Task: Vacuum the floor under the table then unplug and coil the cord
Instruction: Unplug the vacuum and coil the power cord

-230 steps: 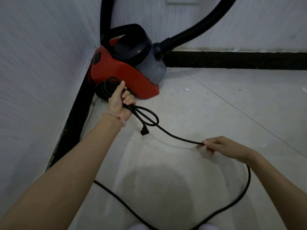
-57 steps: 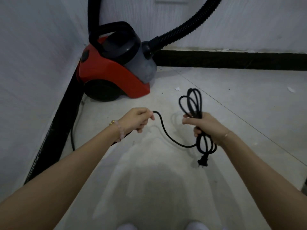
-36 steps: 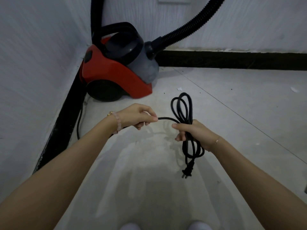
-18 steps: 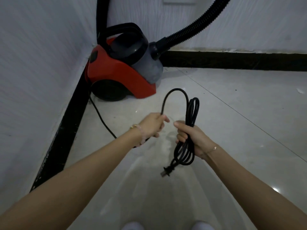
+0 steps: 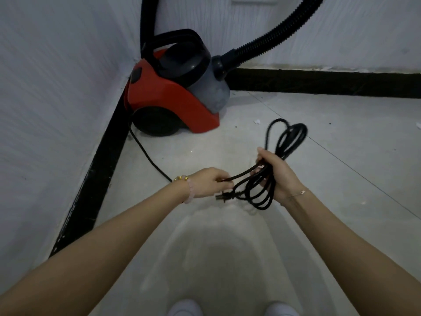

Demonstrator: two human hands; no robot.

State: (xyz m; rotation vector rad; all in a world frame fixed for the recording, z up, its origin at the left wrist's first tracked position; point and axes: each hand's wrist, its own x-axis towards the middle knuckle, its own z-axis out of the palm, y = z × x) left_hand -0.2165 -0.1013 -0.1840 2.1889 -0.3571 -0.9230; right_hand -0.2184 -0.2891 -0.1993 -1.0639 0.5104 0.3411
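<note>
My right hand (image 5: 276,176) clamps the coiled power cord (image 5: 257,190); my left hand (image 5: 210,182) pinches its free run, centre frame. Loosen, and loops spill.

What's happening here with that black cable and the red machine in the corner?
A person is winding up the cord of a red vacuum cleaner parked in the corner. The right hand grips a bundle of black cord loops, with the plug hanging free below, so it is already unplugged. The left hand pinches the remaining stretch of cord, which runs along the floor back to the vacuum.
</note>
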